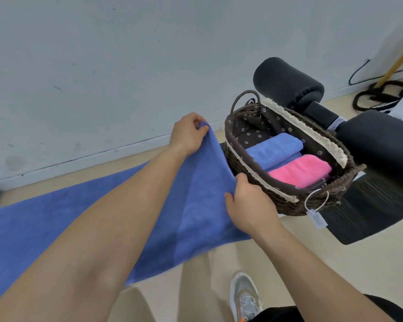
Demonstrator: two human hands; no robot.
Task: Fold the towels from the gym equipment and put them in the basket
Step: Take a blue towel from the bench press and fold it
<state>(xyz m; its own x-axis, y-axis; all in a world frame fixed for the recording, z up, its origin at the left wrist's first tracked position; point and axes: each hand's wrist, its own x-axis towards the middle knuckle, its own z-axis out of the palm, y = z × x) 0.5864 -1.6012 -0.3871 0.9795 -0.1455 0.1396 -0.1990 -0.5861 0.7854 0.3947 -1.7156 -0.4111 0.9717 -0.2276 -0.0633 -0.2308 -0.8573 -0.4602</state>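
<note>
A folded blue towel point(275, 148) and a pink towel point(300, 170) are already lying in the basket point(277, 205). The left hand point(189, 133) and right hand point(249, 203) are holding an unfolded blue towel point(196, 194) up just beside the basket, fingers clamped on its edge. It is still needing folding and stowing.

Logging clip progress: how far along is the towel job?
Done: a folded blue towel and a pink towel lie in the basket. In hand: the left hand and right hand each pinch a corner of a large blue towel, which is mostly spread out. Left: fold it down and put it in the basket. No other loose towels are in view.
</note>
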